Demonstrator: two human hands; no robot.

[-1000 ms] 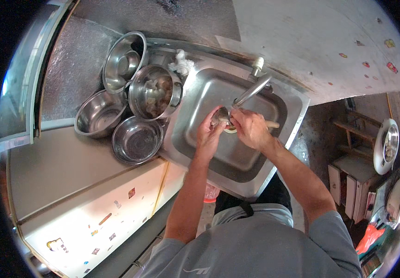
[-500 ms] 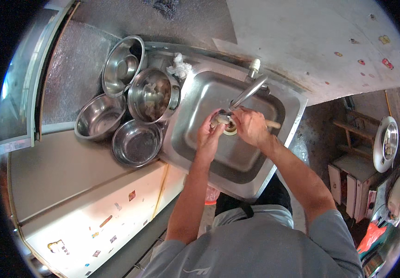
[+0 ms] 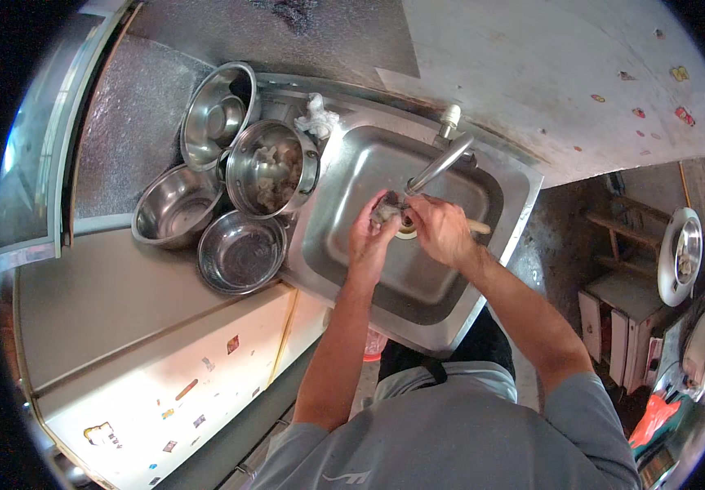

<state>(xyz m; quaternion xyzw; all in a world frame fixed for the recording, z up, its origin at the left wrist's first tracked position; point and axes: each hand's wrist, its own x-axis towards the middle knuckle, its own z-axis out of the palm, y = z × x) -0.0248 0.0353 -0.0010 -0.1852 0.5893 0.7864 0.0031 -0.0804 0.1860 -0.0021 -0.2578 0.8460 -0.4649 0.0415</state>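
Note:
Over the sink, my left hand is closed around a small, pale greyish food piece. It looks soft and wet, with a darker top. My right hand is closed right beside it, fingertips at the piece. A light wooden handle sticks out from the far side of the right hand; the tool's working end is hidden by the fingers. The curved faucet ends just above both hands. Left of the sink, a steel pot holds several similar pale pieces.
Beside the pot are a steel basin, a shallow steel bowl and a tilted steel basin. A crumpled white cloth or bag lies at the sink's back left corner. A white-rimmed plate stands far right.
The wooden handle has shifted slightly down and toward the right hand. The food piece has turned a little in my left fingers, and my right fingers have moved slightly.

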